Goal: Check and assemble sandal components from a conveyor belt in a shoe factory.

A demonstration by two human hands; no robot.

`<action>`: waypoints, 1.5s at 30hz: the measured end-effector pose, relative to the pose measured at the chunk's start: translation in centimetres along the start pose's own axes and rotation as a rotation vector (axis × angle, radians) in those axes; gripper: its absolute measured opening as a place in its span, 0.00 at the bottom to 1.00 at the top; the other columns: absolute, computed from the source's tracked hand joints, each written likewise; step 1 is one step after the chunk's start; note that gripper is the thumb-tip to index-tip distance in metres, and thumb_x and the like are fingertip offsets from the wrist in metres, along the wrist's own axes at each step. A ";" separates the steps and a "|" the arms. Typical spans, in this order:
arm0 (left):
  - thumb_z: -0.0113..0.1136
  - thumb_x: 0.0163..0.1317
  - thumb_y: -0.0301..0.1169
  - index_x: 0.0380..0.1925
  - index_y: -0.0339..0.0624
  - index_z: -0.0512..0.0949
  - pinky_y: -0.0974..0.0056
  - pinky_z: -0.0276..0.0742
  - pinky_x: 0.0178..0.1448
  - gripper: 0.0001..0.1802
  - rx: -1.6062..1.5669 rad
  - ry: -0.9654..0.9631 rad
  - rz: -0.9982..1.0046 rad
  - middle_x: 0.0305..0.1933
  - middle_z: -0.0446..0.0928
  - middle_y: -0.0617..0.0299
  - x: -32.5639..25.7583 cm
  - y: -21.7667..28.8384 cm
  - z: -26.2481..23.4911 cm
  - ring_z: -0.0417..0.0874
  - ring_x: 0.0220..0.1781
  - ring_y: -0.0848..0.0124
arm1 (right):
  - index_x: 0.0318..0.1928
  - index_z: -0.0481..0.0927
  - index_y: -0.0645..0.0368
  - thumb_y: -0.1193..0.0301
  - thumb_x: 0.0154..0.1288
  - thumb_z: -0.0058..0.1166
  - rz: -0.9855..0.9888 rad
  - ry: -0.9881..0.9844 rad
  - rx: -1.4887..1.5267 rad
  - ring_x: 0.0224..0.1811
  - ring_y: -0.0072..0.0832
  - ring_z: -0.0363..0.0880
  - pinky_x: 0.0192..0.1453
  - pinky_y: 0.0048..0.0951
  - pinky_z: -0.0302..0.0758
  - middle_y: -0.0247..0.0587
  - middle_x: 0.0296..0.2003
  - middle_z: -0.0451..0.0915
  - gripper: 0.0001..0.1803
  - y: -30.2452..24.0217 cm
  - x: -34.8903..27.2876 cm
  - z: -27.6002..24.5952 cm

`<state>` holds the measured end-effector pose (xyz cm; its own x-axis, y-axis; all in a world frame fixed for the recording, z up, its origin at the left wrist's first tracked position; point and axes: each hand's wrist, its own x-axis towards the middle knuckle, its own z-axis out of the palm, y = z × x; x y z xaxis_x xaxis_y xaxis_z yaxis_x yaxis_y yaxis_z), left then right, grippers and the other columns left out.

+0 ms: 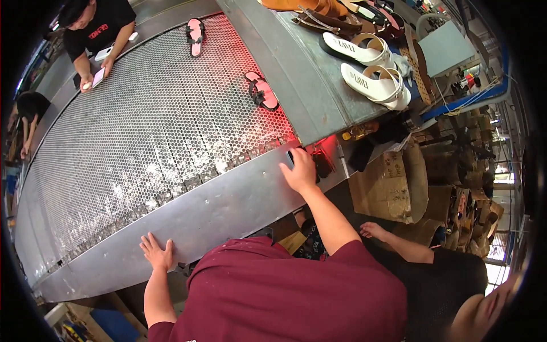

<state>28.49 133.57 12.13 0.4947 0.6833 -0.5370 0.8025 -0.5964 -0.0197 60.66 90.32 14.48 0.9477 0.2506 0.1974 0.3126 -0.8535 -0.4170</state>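
My left hand (pixel 156 251) lies flat with fingers spread on the bare metal border (pixel 213 202) of a mesh conveyor (pixel 142 114). At the border's right end is my right hand (pixel 302 171), thumb apart from the fingers. A small dark thing shows beside its fingertips; I cannot make out what it is or whether I touch it. On the mesh beyond lie two black-strapped sandals with pink insoles: one sandal (pixel 262 93) near the red-lit right edge, another sandal (pixel 195 37) farther back. Neither is in my hands.
A grey metal housing (pixel 290 74) adjoins the mesh, carrying white sandals (pixel 373 85) and brown footwear (pixel 330 14). Across the conveyor a person (pixel 99 34) holds a phone (pixel 98 77); another person (pixel 31 111) sits far left. Close on my right are a person in black (pixel 427 279) and cardboard boxes (pixel 387 182).
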 end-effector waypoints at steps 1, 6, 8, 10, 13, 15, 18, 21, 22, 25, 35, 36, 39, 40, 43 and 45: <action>0.57 0.60 0.60 0.77 0.50 0.43 0.37 0.45 0.77 0.53 0.001 0.002 0.000 0.82 0.35 0.49 0.0 0.3 0.0 0.36 0.81 0.44 | 0.62 0.71 0.61 0.59 0.54 0.66 -0.010 0.001 0.040 0.64 0.49 0.68 0.67 0.47 0.66 0.53 0.59 0.72 0.36 -0.9 1.7 1.0; 0.57 0.60 0.60 0.77 0.50 0.43 0.37 0.46 0.77 0.54 -0.018 0.012 -0.026 0.82 0.35 0.49 -0.4 1.2 -0.2 0.36 0.81 0.44 | 0.69 0.64 0.55 0.65 0.56 0.64 -0.138 -0.045 -0.252 0.72 0.52 0.56 0.74 0.51 0.57 0.53 0.70 0.58 0.40 -3.5 11.7 4.8; 0.57 0.59 0.60 0.77 0.50 0.44 0.37 0.46 0.77 0.54 -0.026 -0.012 -0.023 0.81 0.35 0.49 -0.3 1.9 -0.1 0.35 0.81 0.44 | 0.70 0.62 0.53 0.68 0.57 0.63 -0.137 -0.036 -0.304 0.74 0.52 0.53 0.75 0.51 0.56 0.51 0.72 0.54 0.40 -1.9 15.4 7.0; 0.57 0.59 0.60 0.77 0.49 0.44 0.37 0.47 0.77 0.54 -0.038 0.000 -0.036 0.81 0.35 0.49 -0.3 1.7 0.3 0.35 0.81 0.44 | 0.72 0.61 0.51 0.70 0.58 0.61 -0.142 -0.034 -0.351 0.75 0.51 0.50 0.76 0.51 0.55 0.50 0.74 0.50 0.41 -2.1 17.6 8.3; 0.56 0.59 0.61 0.77 0.47 0.43 0.37 0.46 0.77 0.54 -0.039 -0.033 -0.050 0.81 0.36 0.48 -0.8 1.7 0.5 0.35 0.81 0.43 | 0.74 0.55 0.48 0.74 0.60 0.56 0.004 -0.249 -0.507 0.77 0.49 0.47 0.76 0.48 0.58 0.42 0.76 0.47 0.42 -3.2 19.8 8.3; 0.56 0.59 0.61 0.77 0.47 0.43 0.37 0.45 0.77 0.54 -0.042 -0.032 -0.048 0.81 0.35 0.48 -0.8 2.3 0.2 0.35 0.81 0.43 | 0.74 0.55 0.48 0.74 0.60 0.56 0.003 -0.269 -0.481 0.77 0.49 0.47 0.76 0.47 0.58 0.41 0.76 0.48 0.42 -2.5 20.9 8.3; 0.55 0.60 0.60 0.77 0.47 0.43 0.38 0.43 0.78 0.54 -0.049 -0.035 -0.051 0.81 0.34 0.48 -1.0 2.9 0.1 0.34 0.81 0.43 | 0.73 0.56 0.49 0.72 0.62 0.55 -0.015 -0.297 -0.487 0.76 0.49 0.49 0.76 0.45 0.60 0.40 0.74 0.52 0.39 -2.0 21.7 8.5; 0.55 0.60 0.60 0.77 0.47 0.42 0.38 0.41 0.78 0.54 -0.055 -0.043 -0.054 0.81 0.33 0.48 -1.0 3.8 -0.2 0.33 0.81 0.44 | 0.72 0.59 0.51 0.72 0.62 0.55 0.011 -0.308 -0.429 0.75 0.50 0.53 0.74 0.46 0.62 0.40 0.71 0.58 0.37 -1.6 21.9 8.7; 0.55 0.60 0.60 0.77 0.47 0.42 0.38 0.41 0.78 0.54 -0.050 -0.052 -0.061 0.81 0.33 0.48 -1.1 3.9 -0.2 0.32 0.81 0.44 | 0.68 0.63 0.54 0.73 0.63 0.51 -0.039 -0.231 -0.401 0.72 0.50 0.58 0.73 0.45 0.62 0.42 0.68 0.63 0.32 -1.7 21.7 8.7; 0.56 0.60 0.60 0.77 0.47 0.41 0.37 0.41 0.78 0.55 -0.051 -0.051 -0.073 0.81 0.32 0.48 -1.0 4.1 0.0 0.32 0.81 0.44 | 0.62 0.69 0.58 0.73 0.62 0.49 -0.126 -0.140 -0.243 0.66 0.50 0.66 0.71 0.43 0.65 0.44 0.61 0.72 0.26 -2.1 21.0 8.0; 0.70 0.54 0.37 0.72 0.38 0.56 0.44 0.44 0.79 0.48 -0.416 0.490 0.435 0.78 0.44 0.39 -1.7 9.1 -3.9 0.42 0.80 0.41 | 0.54 0.79 0.62 0.80 0.49 0.54 -0.632 -0.015 0.302 0.59 0.49 0.74 0.64 0.43 0.73 0.46 0.55 0.79 0.27 -10.2 8.1 0.6; 0.70 0.54 0.36 0.71 0.38 0.57 0.43 0.44 0.78 0.47 -0.410 0.571 0.532 0.78 0.45 0.39 -2.1 10.6 -5.7 0.43 0.80 0.41 | 0.53 0.79 0.61 0.81 0.48 0.55 -0.681 -0.031 0.336 0.59 0.48 0.74 0.63 0.43 0.73 0.45 0.55 0.79 0.27 -10.8 6.8 0.0; 0.70 0.53 0.35 0.68 0.41 0.62 0.40 0.44 0.77 0.43 -0.356 0.768 0.789 0.77 0.50 0.41 -3.8 14.3 -10.4 0.46 0.80 0.42 | 0.51 0.80 0.60 0.81 0.48 0.55 -0.741 -0.085 0.413 0.58 0.48 0.75 0.61 0.44 0.75 0.44 0.55 0.78 0.25 -12.2 4.2 -1.5; 0.70 0.53 0.35 0.68 0.41 0.62 0.40 0.44 0.77 0.43 -0.347 0.759 0.772 0.77 0.50 0.41 -4.5 15.0 -11.6 0.46 0.80 0.42 | 0.51 0.80 0.60 0.81 0.48 0.55 -0.785 -0.088 0.451 0.58 0.48 0.75 0.60 0.44 0.75 0.43 0.55 0.78 0.25 -12.4 3.6 -1.8; 0.69 0.51 0.34 0.66 0.43 0.65 0.40 0.46 0.77 0.40 -0.137 0.762 0.899 0.76 0.56 0.46 -6.2 16.4 -13.9 0.49 0.79 0.43 | 0.51 0.80 0.59 0.79 0.50 0.55 -0.854 -0.128 0.499 0.58 0.48 0.74 0.60 0.46 0.74 0.43 0.56 0.77 0.24 -12.6 2.1 -2.5; 0.66 0.50 0.31 0.65 0.44 0.68 0.41 0.48 0.76 0.38 0.045 0.602 0.904 0.74 0.61 0.50 -7.1 16.8 -14.5 0.53 0.78 0.48 | 0.51 0.80 0.57 0.76 0.52 0.55 -0.912 -0.182 0.501 0.60 0.47 0.73 0.61 0.47 0.72 0.42 0.57 0.77 0.23 -13.0 1.3 -3.4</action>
<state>43.31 124.84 27.82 0.9886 0.0711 0.1329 0.0526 -0.9891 0.1375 57.61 100.19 23.18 0.3232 0.8026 0.5014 0.8627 -0.0321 -0.5047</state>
